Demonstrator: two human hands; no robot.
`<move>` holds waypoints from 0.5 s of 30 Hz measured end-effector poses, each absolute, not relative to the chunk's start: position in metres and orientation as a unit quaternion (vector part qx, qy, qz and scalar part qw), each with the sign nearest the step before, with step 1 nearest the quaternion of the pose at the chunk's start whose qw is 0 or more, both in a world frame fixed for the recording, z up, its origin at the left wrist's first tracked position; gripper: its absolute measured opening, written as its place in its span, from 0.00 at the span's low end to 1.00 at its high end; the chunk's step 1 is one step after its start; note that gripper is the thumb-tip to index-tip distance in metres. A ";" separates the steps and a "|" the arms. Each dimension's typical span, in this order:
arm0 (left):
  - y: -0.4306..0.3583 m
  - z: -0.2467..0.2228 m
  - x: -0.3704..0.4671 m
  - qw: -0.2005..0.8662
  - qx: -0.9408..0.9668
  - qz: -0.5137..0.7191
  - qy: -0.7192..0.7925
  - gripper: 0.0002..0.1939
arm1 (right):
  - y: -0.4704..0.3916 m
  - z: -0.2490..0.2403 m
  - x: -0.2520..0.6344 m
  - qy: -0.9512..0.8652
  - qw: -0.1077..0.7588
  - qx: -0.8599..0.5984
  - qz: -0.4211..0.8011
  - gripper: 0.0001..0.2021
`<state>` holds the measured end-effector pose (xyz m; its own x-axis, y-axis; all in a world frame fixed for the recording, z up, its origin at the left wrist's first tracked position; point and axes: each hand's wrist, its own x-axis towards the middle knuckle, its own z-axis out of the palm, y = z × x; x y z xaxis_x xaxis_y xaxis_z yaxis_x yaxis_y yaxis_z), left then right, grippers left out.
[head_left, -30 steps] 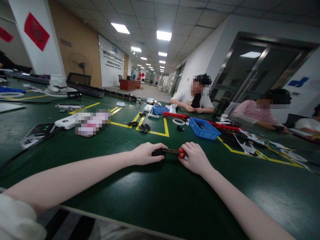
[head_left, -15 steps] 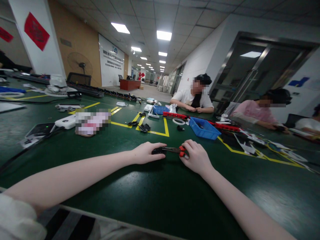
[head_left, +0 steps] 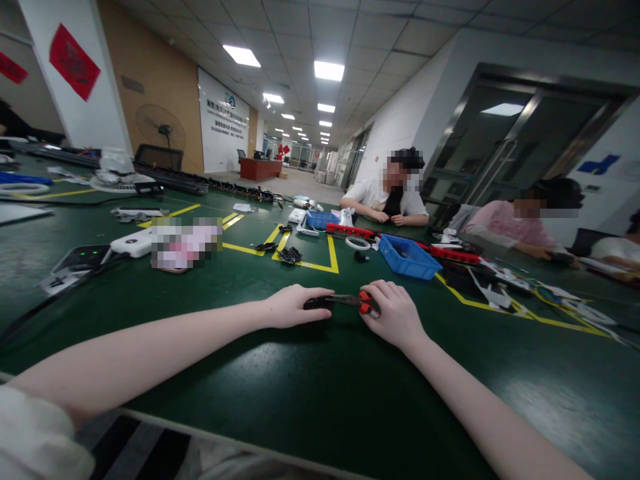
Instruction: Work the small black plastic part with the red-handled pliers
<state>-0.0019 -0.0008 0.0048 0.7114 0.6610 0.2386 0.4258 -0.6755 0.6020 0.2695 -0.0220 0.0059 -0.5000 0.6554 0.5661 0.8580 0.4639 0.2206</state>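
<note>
Near the middle of the green table (head_left: 280,407), my left hand (head_left: 293,307) grips a small black part (head_left: 318,303) between thumb and fingers. My right hand (head_left: 393,310) is closed around the red handles of a pair of pliers (head_left: 364,301). The pliers' narrow metal jaws point left and reach the right end of the black part. Whether the jaws are clamped on it is too small to tell. Beyond my hands, several similar black parts (head_left: 290,255) lie by a yellow tape outline.
A blue bin (head_left: 407,257) stands beyond my right hand, with a white tape roll (head_left: 357,243) beside it. At the left are a phone (head_left: 183,250), a white device (head_left: 133,243) and a black cabled unit (head_left: 83,259). Co-workers sit across the table, one in a white shirt (head_left: 413,200).
The pliers have shifted very slightly at the black part. Both hands keep nearly the same place and hold.
</note>
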 end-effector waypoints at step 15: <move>0.001 0.004 -0.003 0.265 0.888 0.220 0.305 0.29 | -0.023 0.006 0.270 -0.831 0.202 -0.455 -0.248 0.12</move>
